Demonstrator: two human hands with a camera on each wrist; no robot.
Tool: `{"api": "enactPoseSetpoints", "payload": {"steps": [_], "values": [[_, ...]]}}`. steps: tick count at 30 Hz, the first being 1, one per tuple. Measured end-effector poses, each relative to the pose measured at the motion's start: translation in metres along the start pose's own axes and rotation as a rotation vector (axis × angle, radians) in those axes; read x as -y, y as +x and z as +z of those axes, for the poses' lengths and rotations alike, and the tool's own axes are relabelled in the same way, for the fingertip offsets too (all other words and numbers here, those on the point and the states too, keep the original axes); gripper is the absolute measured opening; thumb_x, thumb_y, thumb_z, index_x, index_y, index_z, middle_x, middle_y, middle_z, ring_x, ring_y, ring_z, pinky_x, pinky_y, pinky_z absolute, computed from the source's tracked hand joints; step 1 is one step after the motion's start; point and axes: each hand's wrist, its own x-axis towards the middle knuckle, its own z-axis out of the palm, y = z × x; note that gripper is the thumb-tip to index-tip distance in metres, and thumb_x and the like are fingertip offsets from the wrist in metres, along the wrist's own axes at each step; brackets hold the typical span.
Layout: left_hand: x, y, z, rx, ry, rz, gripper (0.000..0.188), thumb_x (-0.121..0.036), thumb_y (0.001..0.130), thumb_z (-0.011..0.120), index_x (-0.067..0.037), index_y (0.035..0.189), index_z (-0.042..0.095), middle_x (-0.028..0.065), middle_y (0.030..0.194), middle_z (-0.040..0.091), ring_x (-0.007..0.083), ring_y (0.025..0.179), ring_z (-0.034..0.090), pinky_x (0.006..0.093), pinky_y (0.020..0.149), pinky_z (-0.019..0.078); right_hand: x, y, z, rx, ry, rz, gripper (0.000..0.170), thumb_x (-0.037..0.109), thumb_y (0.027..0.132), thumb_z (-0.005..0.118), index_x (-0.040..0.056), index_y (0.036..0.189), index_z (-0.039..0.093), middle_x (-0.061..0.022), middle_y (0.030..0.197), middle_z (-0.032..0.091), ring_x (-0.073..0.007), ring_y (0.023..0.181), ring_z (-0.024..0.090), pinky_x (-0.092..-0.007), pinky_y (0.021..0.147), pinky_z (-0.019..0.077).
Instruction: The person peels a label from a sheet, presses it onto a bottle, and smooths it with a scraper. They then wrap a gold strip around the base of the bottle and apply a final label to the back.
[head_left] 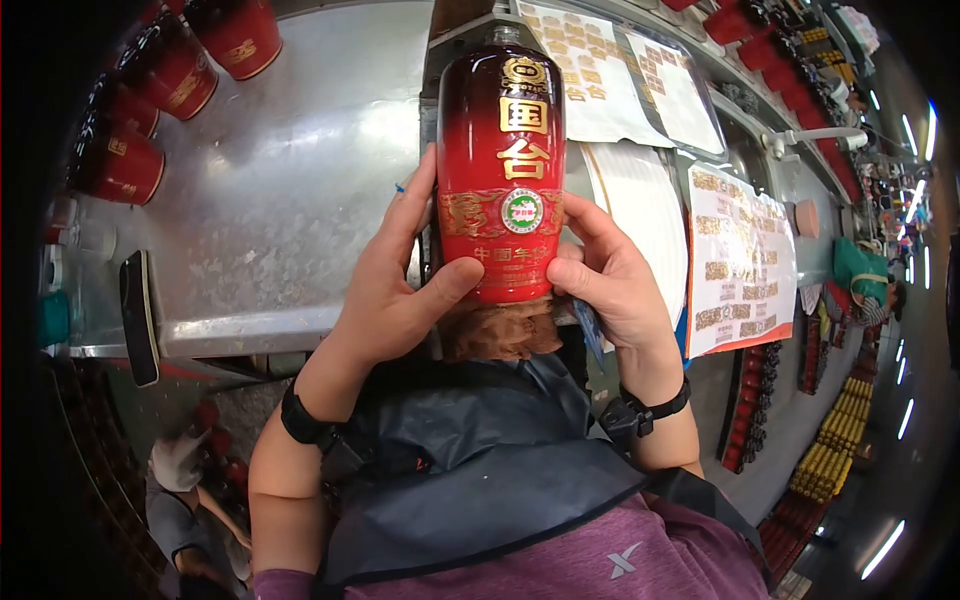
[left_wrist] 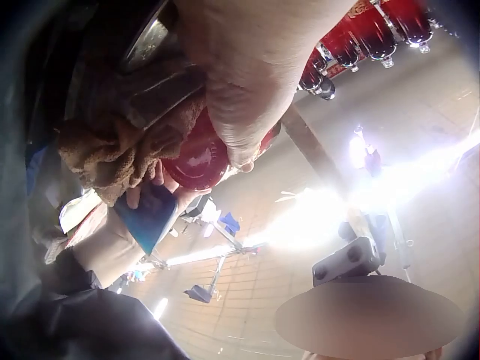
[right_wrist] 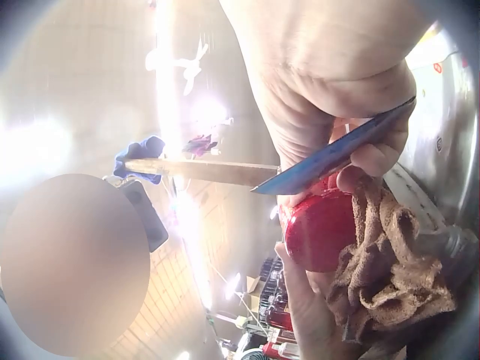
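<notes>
A red bottle (head_left: 500, 150), dark toward its neck and marked with gold characters and a round green-and-white emblem, lies between both hands with its base toward the person. My left hand (head_left: 400, 285) grips its left side, thumb on the lower front. On the other side my right hand (head_left: 625, 280) holds it, thumb near the base. A thin blue pointed strip (right_wrist: 334, 156) is tucked in the right hand's fingers as well. Just below the base sits a crumpled brown cloth (head_left: 500, 330). Both wrist views show the bottle's round red base (left_wrist: 199, 161).
A metal worktop (head_left: 300, 200) spreads left, with several red bottles (head_left: 175, 75) at its far corner and a dark phone-like slab (head_left: 140, 315) on its near edge. Sticker sheets (head_left: 740, 260) and white sheets (head_left: 640, 215) lie right. Another person (head_left: 185, 510) is at lower left.
</notes>
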Motion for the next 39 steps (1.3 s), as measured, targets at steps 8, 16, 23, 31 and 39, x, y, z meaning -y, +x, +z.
{"api": "enactPoseSetpoints", "payload": {"steps": [8,16,23,31,39], "values": [[-0.001,0.0,-0.001,-0.018,0.005,0.014,0.087,-0.032,0.095,0.068,0.005,0.155,0.018,0.0233,0.155,0.034,0.0293,0.144,0.034,0.0381,0.117,0.0253,0.0,0.001,0.0,0.018,-0.036,-0.015,0.061,0.001,0.088,0.07,-0.0018,0.143,0.045,-0.0078,0.133,0.055,-0.003,0.072,0.053,-0.02,0.072,0.0461],[0.001,-0.001,-0.002,-0.018,0.033,0.044,0.091,-0.034,0.091,0.071,0.005,0.155,0.019,0.0244,0.146,0.042,0.032,0.138,0.041,0.0398,0.114,0.029,0.02,0.001,-0.02,-0.188,-0.111,-0.031,0.043,0.029,0.108,0.042,-0.0008,0.138,0.051,-0.0073,0.105,0.068,-0.0058,0.074,0.058,-0.0212,0.061,0.047],[0.001,-0.001,0.001,-0.031,0.078,0.05,0.094,-0.031,0.087,0.075,0.005,0.154,0.02,0.0259,0.144,0.043,0.0335,0.136,0.042,0.0404,0.113,0.0309,0.042,-0.024,0.03,-0.159,-0.339,-0.189,0.047,-0.007,0.083,0.073,0.0003,0.127,0.058,-0.0043,0.108,0.064,-0.0075,0.095,0.061,-0.0226,0.085,0.0499],[-0.009,-0.002,0.0,0.015,0.287,0.096,0.111,-0.037,0.078,0.083,0.005,0.155,0.016,0.0263,0.14,0.045,0.0365,0.13,0.046,0.0416,0.11,0.0345,0.053,-0.028,0.021,-0.251,-0.866,-0.556,0.028,-0.005,0.078,0.076,0.0001,0.104,0.067,-0.0048,0.089,0.067,-0.0119,0.077,0.061,-0.0245,0.067,0.0498],[-0.016,0.003,0.007,-0.09,0.503,0.162,0.117,-0.025,0.062,0.091,0.001,0.154,0.025,0.0235,0.147,0.043,0.0394,0.134,0.045,0.0432,0.109,0.0385,0.057,-0.04,0.038,0.118,-1.229,-0.803,0.044,-0.002,0.058,0.074,0.005,0.101,0.075,-0.0069,0.089,0.068,-0.0235,0.076,0.061,-0.0334,0.067,0.048]]}}
